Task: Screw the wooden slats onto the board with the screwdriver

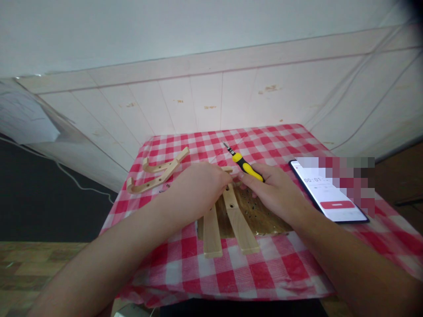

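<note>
My right hand (pixel 272 187) is closed on a yellow and black screwdriver (pixel 244 167), its metal tip pointing away toward the wall. My left hand (pixel 205 187) is curled over the far part of two pale wooden hooks, hiding much of them. One wooden hook (pixel 239 224) shows screw holes along its flat arm; the other wooden piece (pixel 212 235) lies beside it on the left. Both rest over a brown board (pixel 264 215) dotted with small holes. The fingertips of both hands nearly meet above the board.
Two more wooden hooks (pixel 161 176) lie at the table's left, with small dark screws (pixel 164 189) nearby. A phone (pixel 327 193) with a timer lies on the right. A red and white checked cloth (pixel 205 277) covers the table, which stands against a panelled wall (pixel 205 101).
</note>
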Demonstrator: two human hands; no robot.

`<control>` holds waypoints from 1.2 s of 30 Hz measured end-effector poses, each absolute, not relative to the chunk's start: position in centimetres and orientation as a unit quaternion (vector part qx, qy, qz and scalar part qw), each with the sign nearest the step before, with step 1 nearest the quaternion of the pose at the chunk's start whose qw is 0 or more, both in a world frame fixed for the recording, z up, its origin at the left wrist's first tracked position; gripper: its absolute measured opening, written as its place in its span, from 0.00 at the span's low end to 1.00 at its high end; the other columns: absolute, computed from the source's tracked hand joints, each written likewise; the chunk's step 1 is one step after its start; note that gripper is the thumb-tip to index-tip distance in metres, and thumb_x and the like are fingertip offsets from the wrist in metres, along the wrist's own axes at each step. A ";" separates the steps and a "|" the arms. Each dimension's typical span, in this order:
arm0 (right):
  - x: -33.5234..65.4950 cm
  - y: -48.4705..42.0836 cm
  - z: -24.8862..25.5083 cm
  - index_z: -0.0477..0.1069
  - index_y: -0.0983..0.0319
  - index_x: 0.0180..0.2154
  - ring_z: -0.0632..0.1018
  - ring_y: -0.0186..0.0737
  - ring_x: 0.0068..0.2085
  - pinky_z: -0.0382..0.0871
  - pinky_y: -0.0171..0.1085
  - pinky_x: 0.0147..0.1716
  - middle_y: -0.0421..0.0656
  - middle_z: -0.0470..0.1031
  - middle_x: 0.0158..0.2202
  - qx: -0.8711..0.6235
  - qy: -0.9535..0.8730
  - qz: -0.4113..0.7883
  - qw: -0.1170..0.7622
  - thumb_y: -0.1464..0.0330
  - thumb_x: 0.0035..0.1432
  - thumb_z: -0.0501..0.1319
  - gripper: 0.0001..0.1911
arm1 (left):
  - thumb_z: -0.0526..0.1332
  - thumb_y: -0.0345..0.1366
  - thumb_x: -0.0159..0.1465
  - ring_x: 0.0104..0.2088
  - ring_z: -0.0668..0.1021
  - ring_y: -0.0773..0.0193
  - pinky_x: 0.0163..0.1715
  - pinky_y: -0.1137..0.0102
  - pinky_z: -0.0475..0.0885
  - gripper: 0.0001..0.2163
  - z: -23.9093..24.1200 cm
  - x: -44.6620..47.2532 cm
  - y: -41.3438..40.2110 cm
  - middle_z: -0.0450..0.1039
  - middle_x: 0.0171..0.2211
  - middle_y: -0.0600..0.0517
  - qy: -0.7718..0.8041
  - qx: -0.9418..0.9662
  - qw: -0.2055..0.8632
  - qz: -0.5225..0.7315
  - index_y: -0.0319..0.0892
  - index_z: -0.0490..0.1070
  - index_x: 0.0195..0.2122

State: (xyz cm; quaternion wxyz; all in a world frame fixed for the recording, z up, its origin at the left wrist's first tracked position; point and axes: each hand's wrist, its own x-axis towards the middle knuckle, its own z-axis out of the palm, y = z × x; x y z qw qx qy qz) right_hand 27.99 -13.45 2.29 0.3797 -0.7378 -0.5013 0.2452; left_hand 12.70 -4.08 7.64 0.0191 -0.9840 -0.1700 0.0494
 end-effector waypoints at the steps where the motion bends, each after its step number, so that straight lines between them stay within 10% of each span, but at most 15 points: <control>1: 28.0 -13.4 2.3 0.75 0.60 0.32 0.74 0.38 0.29 0.61 0.38 0.27 0.40 0.76 0.27 -0.737 -0.503 0.244 0.380 0.46 0.60 0.54 0.25 | 0.56 0.26 0.65 0.32 0.79 0.63 0.32 0.72 0.70 0.09 7.5 12.7 -4.1 0.79 0.32 0.49 -0.168 -0.984 0.023 0.049 0.38 0.76 0.35; 36: 27.9 -13.2 2.5 0.74 0.60 0.38 0.76 0.43 0.38 0.63 0.39 0.34 0.43 0.78 0.36 -0.728 -0.480 0.242 0.425 0.52 0.59 0.57 0.19 | 0.57 0.31 0.64 0.32 0.79 0.62 0.32 0.70 0.71 0.09 4.5 13.0 -4.3 0.80 0.33 0.51 -0.238 -0.960 -0.134 -0.053 0.43 0.78 0.38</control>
